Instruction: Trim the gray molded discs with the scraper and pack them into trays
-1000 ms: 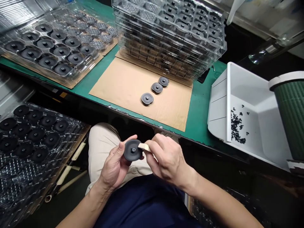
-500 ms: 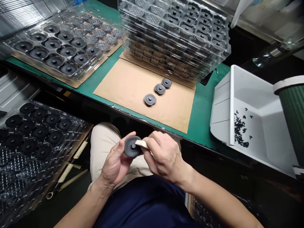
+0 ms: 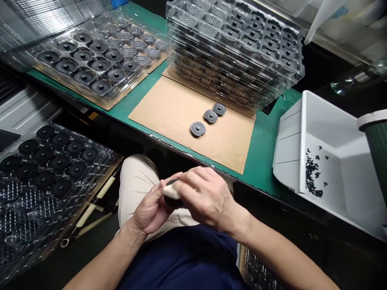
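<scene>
Above my lap, my left hand [image 3: 152,211] grips a round black disc part [image 3: 173,202] by its edge. My right hand [image 3: 208,197] is closed on a small cream-coloured pad or folded cloth [image 3: 171,191], pressed against the disc's face. Pad and fingers hide most of the disc, its centre post included. Beyond my hands, three similar black discs [image 3: 198,129] lie posts up on a cardboard sheet [image 3: 163,104].
Clear plastic trays [image 3: 236,68] holding black discs are stacked behind the cardboard. Another part-filled tray [image 3: 87,66] lies at the left of the green table [image 3: 121,108]; one more [image 3: 99,169] sits lower left. A white bin [image 3: 288,141] at right contains small black scraps.
The cream pad has moved left and down across the disc, covering its centre post. The disc has tilted and shows less of its face. The camera view has shifted slightly left.
</scene>
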### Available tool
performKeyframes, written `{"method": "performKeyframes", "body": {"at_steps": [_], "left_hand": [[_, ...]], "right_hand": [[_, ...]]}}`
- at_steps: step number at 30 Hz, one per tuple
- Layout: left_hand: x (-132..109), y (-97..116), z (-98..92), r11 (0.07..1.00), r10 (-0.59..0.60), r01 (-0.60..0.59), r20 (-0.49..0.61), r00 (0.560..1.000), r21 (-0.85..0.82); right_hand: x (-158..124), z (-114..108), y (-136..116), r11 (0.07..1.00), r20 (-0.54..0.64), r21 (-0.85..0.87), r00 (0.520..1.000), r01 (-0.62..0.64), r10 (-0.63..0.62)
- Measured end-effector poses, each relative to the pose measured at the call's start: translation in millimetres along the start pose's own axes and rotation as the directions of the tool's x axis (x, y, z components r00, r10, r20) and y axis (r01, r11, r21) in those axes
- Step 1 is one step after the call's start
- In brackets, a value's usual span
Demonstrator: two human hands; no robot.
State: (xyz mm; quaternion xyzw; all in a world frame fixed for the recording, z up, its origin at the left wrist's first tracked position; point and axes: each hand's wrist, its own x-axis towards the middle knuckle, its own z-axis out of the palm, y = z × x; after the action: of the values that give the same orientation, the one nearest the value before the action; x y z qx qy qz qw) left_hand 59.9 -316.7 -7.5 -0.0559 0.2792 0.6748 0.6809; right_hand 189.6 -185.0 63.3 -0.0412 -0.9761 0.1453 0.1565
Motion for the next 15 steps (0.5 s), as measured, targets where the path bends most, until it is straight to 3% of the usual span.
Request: {"method": "performKeyframes", "body": {"at_steps": [2,4,7,12,15], "left_hand": [[-2.4,6.8,1.0,0.988,0.146,-0.146,0.002,0.989,0.051],[-5.8,12.0,1.2,0.962,0.246,-0.244,0.004,0.969,0.125],[-10.3,14.5,-0.2,0.935,0.303,-0.299,0.007,0.953,0.189],[-13.3,11.9,-2.6,0.924,0.314,-0.307,0.007,0.95,0.228],[-14.2,11.9,-2.1,0.931,0.292,-0.282,-0.005,0.957,0.231]], "right_hand": [[-1.1,2.7,-7.6,0.979,-0.079,0.071,0.978,-0.189,0.194],[-4.6,7.2,-15.9,0.945,-0.077,0.182,0.954,-0.272,0.289],[-10.3,14.7,-22.8,0.928,-0.032,0.258,0.957,-0.27,0.287],[-14.8,19.4,-19.0,0.909,-0.034,0.217,0.928,-0.356,0.371],[-15.8,16.6,-17.6,0.917,-0.006,0.283,0.955,-0.282,0.296]]}}
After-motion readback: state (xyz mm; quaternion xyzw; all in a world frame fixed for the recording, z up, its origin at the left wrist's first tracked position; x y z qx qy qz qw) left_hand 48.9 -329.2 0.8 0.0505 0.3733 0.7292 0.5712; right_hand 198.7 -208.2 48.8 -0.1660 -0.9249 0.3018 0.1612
